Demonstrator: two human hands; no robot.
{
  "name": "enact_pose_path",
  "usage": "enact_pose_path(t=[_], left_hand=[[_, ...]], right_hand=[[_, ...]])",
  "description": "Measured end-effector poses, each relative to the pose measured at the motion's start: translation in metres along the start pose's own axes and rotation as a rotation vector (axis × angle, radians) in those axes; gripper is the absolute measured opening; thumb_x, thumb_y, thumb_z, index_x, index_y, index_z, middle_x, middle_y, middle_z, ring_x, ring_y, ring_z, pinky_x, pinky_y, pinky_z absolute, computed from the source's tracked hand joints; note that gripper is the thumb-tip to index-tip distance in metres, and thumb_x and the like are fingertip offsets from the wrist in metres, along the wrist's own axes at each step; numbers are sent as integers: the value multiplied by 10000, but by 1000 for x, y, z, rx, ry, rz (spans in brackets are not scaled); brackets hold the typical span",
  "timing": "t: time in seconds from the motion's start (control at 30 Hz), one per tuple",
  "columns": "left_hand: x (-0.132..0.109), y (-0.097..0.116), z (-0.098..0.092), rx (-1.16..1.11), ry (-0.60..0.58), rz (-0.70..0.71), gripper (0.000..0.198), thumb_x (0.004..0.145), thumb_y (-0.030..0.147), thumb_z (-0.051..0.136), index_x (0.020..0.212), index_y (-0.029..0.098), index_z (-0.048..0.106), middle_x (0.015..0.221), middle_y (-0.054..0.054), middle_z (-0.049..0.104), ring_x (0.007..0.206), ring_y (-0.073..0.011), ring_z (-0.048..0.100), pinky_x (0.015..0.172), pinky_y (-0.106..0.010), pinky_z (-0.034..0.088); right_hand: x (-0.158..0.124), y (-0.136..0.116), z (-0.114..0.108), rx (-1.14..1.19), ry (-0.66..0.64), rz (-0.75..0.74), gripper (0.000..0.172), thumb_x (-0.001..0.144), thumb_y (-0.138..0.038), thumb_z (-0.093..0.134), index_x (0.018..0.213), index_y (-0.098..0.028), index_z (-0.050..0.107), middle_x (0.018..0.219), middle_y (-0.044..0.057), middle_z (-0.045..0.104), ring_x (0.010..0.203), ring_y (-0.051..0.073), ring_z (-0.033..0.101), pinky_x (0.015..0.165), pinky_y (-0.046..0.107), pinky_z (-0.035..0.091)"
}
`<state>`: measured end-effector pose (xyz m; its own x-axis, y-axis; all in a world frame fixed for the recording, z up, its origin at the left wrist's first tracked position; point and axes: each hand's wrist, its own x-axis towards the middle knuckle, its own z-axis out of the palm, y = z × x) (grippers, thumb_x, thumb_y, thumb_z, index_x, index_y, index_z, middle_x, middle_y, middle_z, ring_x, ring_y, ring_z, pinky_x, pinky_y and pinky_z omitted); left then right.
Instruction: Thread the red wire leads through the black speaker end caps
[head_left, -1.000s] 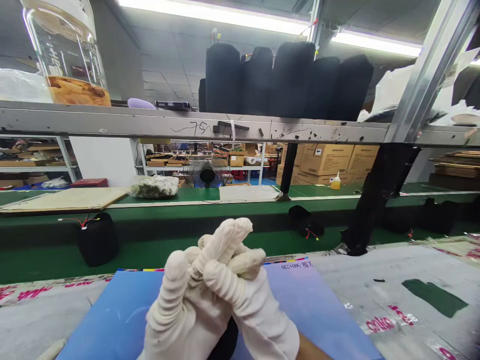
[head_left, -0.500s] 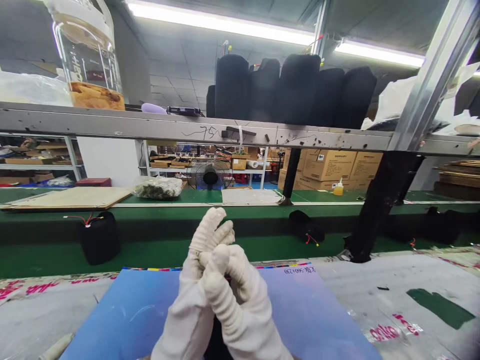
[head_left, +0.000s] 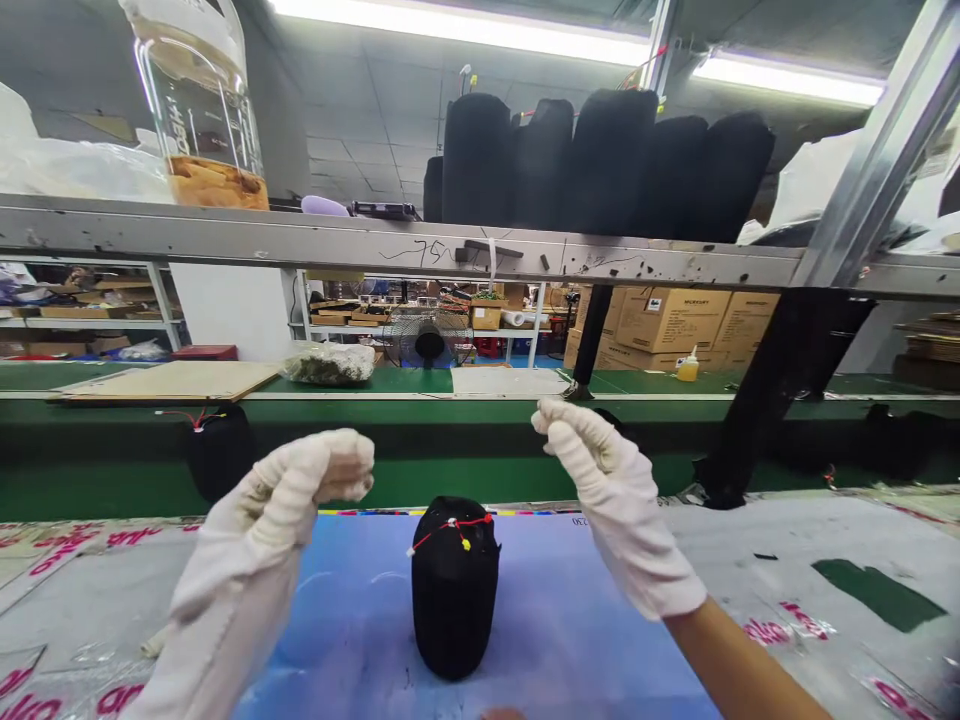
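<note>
Head view: a black cylinder [head_left: 454,600] stands on end on a blue sheet [head_left: 352,640], which lies on the near surface [head_left: 720,560], between two gloved hands and just to the near side of them. Its long axis is close to vertical, the rounded wired end pointing up and the other end down against the sheet. Red wires [head_left: 433,537] spread from a white spot on the upper end: one runs left to a pale tip, one right to a red tip, and a short one toward the near side to a yellow connector [head_left: 466,545]. The left hand [head_left: 289,490] is raised to the left, fingers bent and narrow; the right hand [head_left: 611,485] is raised to the right, thumb and forefinger drawn near each other. Whether the fingertips of either meet, or hold something small, cannot be told. Compared with half a second earlier, when the hands were pressed together at the centre and hid most of the cylinder, they are now well apart and the cylinder is exposed. Farther left, a second black cylinder [head_left: 220,460] with red wires stands on the green belt [head_left: 390,480]; similar black cylinders [head_left: 600,170] line the shelf [head_left: 300,238] above.
</note>
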<state>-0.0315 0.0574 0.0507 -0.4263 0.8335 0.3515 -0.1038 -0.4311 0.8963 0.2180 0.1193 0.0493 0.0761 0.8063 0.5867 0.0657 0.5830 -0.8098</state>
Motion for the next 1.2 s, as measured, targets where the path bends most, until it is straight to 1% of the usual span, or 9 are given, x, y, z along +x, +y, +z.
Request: enact_pose_path(t=[0.17, 0.33, 0.43, 0.57, 0.77, 0.83, 0.9, 1.03, 1.2], left_hand=[[-18, -71, -30, 206, -82, -191, 346, 694, 473, 803, 927, 219, 761, 939, -76, 786, 918, -285, 737, 846, -385, 605], [-46, -136, -17, 179, -242, -172, 939, 623, 496, 836, 1445, 280, 437, 1447, -137, 522, 1313, -379, 503, 1142, -569, 290], [-51, -143, -4, 145, -277, -136, 994, 645, 513, 808, 1490, 259, 351, 1493, -134, 464, 1389, -347, 411, 1180, -512, 231], [-50, -132, 13, 260, -287, -214, 1066, 591, 399, 853, 1502, 249, 320, 1392, -131, 573, 1349, -368, 461, 1136, -518, 316], [-57, -137, 23, 365, -274, -163, 1019, 635, 286, 819, 1510, 245, 298, 1320, -116, 635, 1284, -343, 541, 1054, -471, 441], [-60, -144, 12, 456, -244, -48, 995, 704, 325, 772, 1532, 257, 223, 1393, -124, 572, 1291, -323, 537, 1048, -485, 451], [-61, -149, -4, 621, -186, 244, 936, 740, 357, 750, 1521, 291, 238, 1429, -125, 520, 1257, -314, 571, 983, -478, 518], [-59, -139, -25, 834, -248, 1004, 435, 796, 286, 738, 1204, 363, 610, 1082, -14, 670, 1051, -232, 695, 892, -351, 596], [-57, -120, -9, 1019, -313, 1209, 266, 865, 340, 675, 1112, 245, 645, 964, -31, 685, 1001, -210, 709, 851, -286, 611]], right_hand=[[-21, 51, -22, -174, -282, 219, 261, 813, -446, 719, 960, -234, 761, 999, 67, 751, 965, 265, 679, 935, 469, 516], [-38, 81, -8, -60, -403, 305, 503, 863, -517, 633, 1265, -214, 613, 1265, 130, 665, 1124, 250, 652, 1009, 476, 487], [-30, 74, 3, 6, -492, 305, 624, 865, -509, 627, 1404, -233, 474, 1390, 125, 574, 1223, 209, 593, 1072, 421, 438], [-15, 57, 23, 16, -698, 351, 617, 705, -343, 817, 1281, -253, 617, 1168, 52, 716, 1065, 217, 670, 911, 346, 535], [-14, 67, 61, -60, -591, 323, 223, 812, -313, 679, 996, -204, 741, 765, -13, 662, 650, 123, 548, 578, 232, 421], [-17, 72, 65, -53, -564, 339, 234, 827, -326, 652, 1016, -209, 726, 713, -30, 613, 592, 104, 475, 539, 222, 368], [-18, 74, 67, -35, -536, 368, 242, 811, -319, 659, 1018, -205, 713, 732, -31, 604, 612, 104, 463, 560, 222, 366], [-18, 66, 69, 15, -488, 483, 246, 801, -311, 642, 1001, -184, 707, 796, -12, 635, 705, 130, 525, 665, 251, 417], [-17, 47, 62, 97, -485, 589, 373, 843, -454, 622, 1142, -237, 673, 1132, 19, 680, 1070, 203, 577, 972, 348, 405]])
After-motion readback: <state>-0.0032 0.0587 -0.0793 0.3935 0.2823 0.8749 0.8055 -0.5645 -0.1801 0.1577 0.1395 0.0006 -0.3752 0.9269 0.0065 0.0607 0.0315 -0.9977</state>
